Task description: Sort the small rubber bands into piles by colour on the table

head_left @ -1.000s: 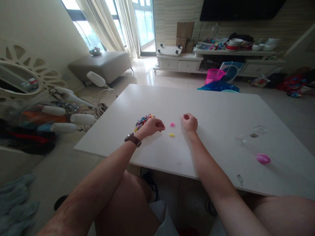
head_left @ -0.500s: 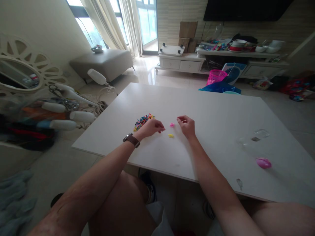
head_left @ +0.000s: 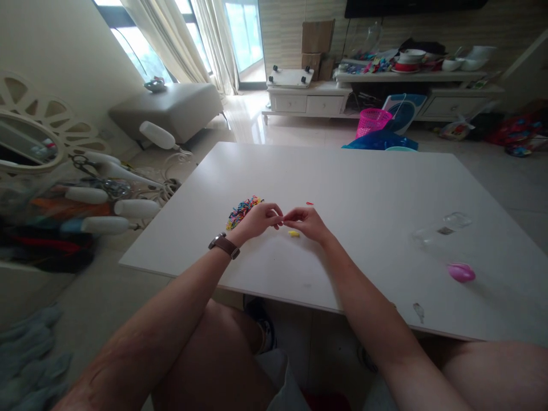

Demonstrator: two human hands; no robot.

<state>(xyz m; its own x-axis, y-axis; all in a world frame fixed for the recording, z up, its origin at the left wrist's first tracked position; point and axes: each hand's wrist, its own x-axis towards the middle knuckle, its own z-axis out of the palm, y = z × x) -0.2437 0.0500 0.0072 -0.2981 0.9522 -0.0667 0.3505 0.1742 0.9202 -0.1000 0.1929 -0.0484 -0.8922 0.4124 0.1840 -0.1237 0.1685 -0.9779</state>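
Observation:
My left hand (head_left: pixel 264 219), with a brown-strapped watch (head_left: pixel 225 245) on its wrist, is closed in a pinch beside a pile of small multicoloured pieces (head_left: pixel 240 213). The fingertips of my right hand (head_left: pixel 309 222) are pinched too and meet those of the left above the white table (head_left: pixel 274 268). Whatever is between the fingers is too small to make out. Just below the right fingers lies a small yellow piece (head_left: pixel 294 233). A small red piece (head_left: pixel 309 203) rests beyond the right hand. The pink piece seen earlier is not visible now.
On the table's right side are a clear plastic container (head_left: pixel 456 220), a glossy pink-purple object (head_left: pixel 461 272) and a small clear item (head_left: pixel 418 312). A lamp with white shades (head_left: pixel 137 207) stands off the left edge. Past the far edge is a pink basket (head_left: pixel 374 121).
My right hand has moved left, and its fingertips now meet my left hand's. The pink piece has gone from sight, and a red piece now shows behind the right hand. The view has shifted slightly.

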